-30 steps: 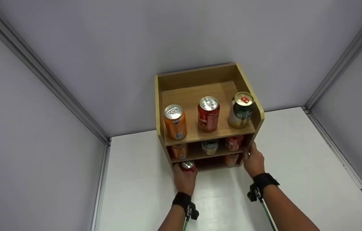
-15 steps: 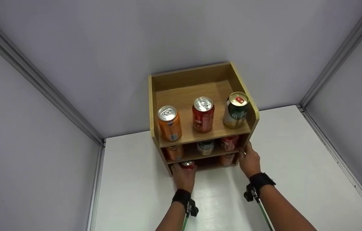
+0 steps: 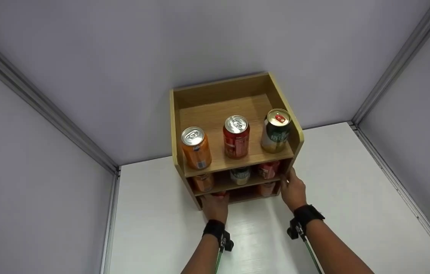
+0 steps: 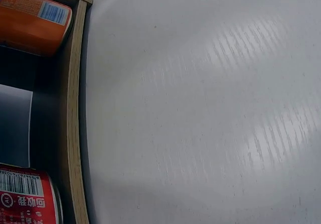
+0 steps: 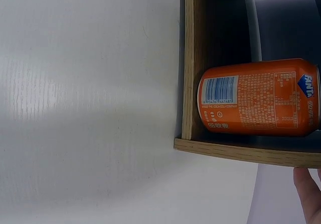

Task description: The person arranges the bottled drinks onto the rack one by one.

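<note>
A small wooden shelf [image 3: 222,108] stands against the back wall, with drink cans on its tiers. My left hand [image 3: 215,208] reaches into the bottom tier's left side and holds a red drink can [image 3: 220,194], mostly covered by the hand. The left wrist view catches that red can's [image 4: 22,196] barcode end upright on the bottom board; no hand shows there. My right hand [image 3: 294,192] rests at the shelf's right side, fingertips [image 5: 302,176] touching the outer side panel. Inside that panel an orange Fanta can [image 5: 261,97] stands on the bottom tier.
On the top tier stand an orange can [image 3: 196,148], a red can [image 3: 236,137] and a green-and-gold can [image 3: 275,131]. The middle tier bears an orange can [image 3: 203,182], a green-and-gold can [image 3: 240,176] and a red can [image 3: 268,169]. White table [image 3: 150,213] surrounds the shelf's front.
My left hand has moved deeper into the bottom tier with the red can, whose top is now mostly hidden. The right hand stays at the side panel. The head view has shifted slightly.
</note>
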The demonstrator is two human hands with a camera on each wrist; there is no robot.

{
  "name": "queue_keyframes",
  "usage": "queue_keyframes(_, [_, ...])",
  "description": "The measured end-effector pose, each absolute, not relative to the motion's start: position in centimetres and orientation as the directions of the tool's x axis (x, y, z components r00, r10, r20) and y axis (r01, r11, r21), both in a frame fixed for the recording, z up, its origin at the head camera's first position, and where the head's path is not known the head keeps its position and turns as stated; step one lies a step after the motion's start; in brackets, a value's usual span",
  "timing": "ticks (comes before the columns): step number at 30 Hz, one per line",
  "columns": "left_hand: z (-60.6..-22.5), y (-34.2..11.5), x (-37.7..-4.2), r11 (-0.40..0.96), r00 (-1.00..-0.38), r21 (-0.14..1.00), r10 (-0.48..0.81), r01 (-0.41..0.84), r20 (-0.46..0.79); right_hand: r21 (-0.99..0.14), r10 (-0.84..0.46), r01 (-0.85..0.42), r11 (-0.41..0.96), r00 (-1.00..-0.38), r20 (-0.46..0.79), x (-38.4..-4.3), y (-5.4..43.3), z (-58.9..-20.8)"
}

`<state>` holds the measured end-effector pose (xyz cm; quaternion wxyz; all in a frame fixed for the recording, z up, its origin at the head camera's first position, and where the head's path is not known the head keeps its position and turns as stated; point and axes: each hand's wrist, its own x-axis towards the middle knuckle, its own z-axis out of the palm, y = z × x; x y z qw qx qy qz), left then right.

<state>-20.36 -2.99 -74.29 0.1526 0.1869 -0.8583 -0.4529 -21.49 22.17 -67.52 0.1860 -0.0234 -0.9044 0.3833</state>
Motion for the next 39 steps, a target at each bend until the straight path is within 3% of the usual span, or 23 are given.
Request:
queue_keyframes(8, [-74.8,-3.1,-19.7,0.511,-0.866,0.837,-0.490,-0.195,0.097,-0.720,0.191,-0.061,0.692,-0.945,0.264,-21.3,21.8,-67.6])
queue_keyframes(17, [-74.6,-3.3,-19.7,0.478,-0.848,0.840,-0.529,-0.256,0.043,-0.718,0.191,-0.087,0.691,-0.936,0.296,-21.4,21.4,-67.8])
queue_keyframes(28, [-74.9,-3.5,-19.8,0.534,-0.862,0.793,-0.506,-0.294,0.021,-0.720,0.186,-0.101,0.687,-0.933,0.309,-21.4,21.3,-68.1])
queue_keyframes(39, [-75.1,-3.3,-18.3,0.468,-0.905,0.838,-0.420,-0.280,-0.068,-0.713,0.193,-0.091,0.695,-0.932,0.307,-21.5,22.1,-67.5])
